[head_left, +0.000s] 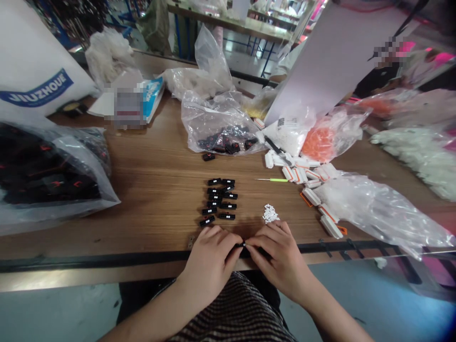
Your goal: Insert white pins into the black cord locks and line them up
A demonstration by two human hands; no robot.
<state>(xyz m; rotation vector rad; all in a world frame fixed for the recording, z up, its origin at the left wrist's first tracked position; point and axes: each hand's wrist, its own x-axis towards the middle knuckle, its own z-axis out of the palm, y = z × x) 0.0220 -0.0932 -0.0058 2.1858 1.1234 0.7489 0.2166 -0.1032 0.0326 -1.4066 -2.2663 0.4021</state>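
Well off to the left of the hands slumps a big clear bag of black parts (46, 175), its mouth turned towards the person, probably so it can be dipped into. The left hand (210, 254) rests at the near edge of the table (142, 190), fingers curled in and pinched. Between it and the right hand sits a small black part (243, 245), gripped from both sides by the fingertips. It is held low over the table's edge, I'd say to steady something so tiny.

Just beyond the hands, two short rows of black parts (221, 202) lie neatly side by side, close enough to reach without stretching. The right hand (278, 256) is curled the same way, closed on the part's other end. Just ahead of it is a little heap of white pieces (270, 213), and further out a thin green-handled pick (274, 180). To the right, white clips (309, 180) spill from a crumpled clear bag (374, 209).
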